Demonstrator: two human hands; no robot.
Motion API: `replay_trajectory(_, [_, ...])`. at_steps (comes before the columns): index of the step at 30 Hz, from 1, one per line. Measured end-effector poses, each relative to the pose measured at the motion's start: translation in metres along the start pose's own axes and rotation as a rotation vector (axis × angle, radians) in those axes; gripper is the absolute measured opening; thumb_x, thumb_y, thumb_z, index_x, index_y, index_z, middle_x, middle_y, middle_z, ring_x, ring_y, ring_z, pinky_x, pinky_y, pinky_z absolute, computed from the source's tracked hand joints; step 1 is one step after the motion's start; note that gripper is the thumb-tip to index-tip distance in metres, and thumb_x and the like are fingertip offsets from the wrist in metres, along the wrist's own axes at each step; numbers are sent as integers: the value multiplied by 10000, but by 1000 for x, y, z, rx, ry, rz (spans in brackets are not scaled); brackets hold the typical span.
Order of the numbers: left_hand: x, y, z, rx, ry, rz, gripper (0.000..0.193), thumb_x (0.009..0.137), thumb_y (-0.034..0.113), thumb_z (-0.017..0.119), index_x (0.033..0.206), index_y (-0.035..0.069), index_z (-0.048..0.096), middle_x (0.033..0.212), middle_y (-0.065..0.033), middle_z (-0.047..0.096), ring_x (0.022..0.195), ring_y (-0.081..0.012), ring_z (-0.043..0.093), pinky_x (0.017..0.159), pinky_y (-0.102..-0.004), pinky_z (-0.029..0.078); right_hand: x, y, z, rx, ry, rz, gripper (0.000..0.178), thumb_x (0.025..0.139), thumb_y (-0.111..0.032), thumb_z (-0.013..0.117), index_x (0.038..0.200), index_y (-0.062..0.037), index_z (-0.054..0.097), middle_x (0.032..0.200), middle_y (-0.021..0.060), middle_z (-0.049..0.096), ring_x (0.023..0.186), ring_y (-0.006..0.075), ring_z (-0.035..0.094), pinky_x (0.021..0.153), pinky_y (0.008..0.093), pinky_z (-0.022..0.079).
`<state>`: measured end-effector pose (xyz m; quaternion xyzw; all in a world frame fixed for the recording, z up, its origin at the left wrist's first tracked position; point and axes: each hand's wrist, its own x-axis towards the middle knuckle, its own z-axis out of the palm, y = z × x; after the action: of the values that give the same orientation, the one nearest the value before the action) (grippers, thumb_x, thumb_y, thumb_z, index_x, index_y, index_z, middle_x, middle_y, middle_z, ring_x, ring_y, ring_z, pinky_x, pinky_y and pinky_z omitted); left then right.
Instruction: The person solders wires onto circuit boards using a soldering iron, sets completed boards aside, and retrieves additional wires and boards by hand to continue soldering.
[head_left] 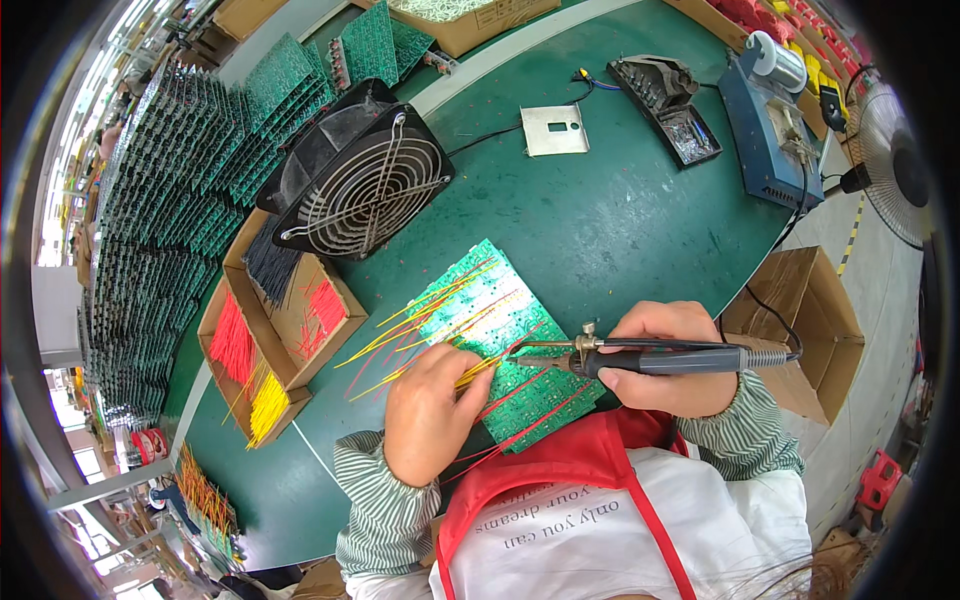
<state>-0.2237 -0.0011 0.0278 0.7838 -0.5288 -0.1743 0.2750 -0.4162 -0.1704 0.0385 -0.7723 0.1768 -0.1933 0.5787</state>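
In front of me a green circuit board panel (pixel 535 400) lies on the table, with red and yellow wires sticking out from it. My right hand (pixel 672 358) is closed round a soldering iron (pixel 690 361) that has a thin feed tube along its top. The iron's tip points left, over the middle of the board. My left hand (pixel 432 410) is closed at the board's left edge, pinching yellow wires (pixel 478 371) close to the tip. Where the tip meets the board is too small to make out.
A cardboard tray (pixel 290 375) of red, yellow and black wires sits left, below a black fan (pixel 365 180). Stacked circuit boards (pixel 165 220) fill the far left. A blue solder feeder (pixel 765 130), a black parts box (pixel 668 110) and a metal plate (pixel 555 131) stand far right; a cardboard box (pixel 800 330) is nearer.
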Motion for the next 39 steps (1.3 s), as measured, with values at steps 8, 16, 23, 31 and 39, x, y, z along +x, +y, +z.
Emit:
replay_trajectory(8, [1, -2, 4, -21, 6, -8, 119, 774, 86, 703, 801, -1, 626, 728, -114, 575, 651, -266, 579, 576, -347, 444, 2, 1, 0, 23, -12, 28, 166, 708, -83, 732, 800, -14, 612, 656, 60, 633, 547, 126, 611, 508, 256, 468])
replay_trajectory(16, [0, -4, -12, -25, 43, -23, 107, 771, 67, 700, 800, -4, 625, 719, -105, 573, 636, -230, 568, 570, -330, 439, 0, -1, -7, -14, 20, -35, 170, 705, -81, 733, 795, -10, 608, 653, 54, 621, 539, 124, 599, 500, 257, 460])
replay_trajectory(23, [0, 11, -37, 214, 373, -81, 71, 758, 31, 703, 791, 15, 643, 730, -72, 587, 575, -168, 515, 524, -277, 412, -6, 0, -14, -29, 47, -1, 161, 708, -81, 729, 784, -7, 608, 624, 46, 605, 518, 105, 571, 489, 243, 446])
replay_trajectory(31, [15, 12, 12, -18, 26, 44, 106, 764, 66, 712, 800, -1, 637, 727, -95, 575, 570, -210, 535, 522, -309, 419, -8, 2, -17, -18, 79, 34, 159, 707, -85, 728, 785, -8, 612, 600, 36, 599, 521, 90, 567, 485, 240, 443])
replay_trajectory(39, [17, 11, 16, -22, 8, 30, 116, 764, 69, 710, 800, -8, 631, 728, -103, 575, 586, -218, 548, 531, -318, 426, -4, 4, -16, -38, 65, 0, 150, 712, -78, 724, 787, -10, 613, 601, 41, 600, 514, 99, 576, 483, 246, 445])
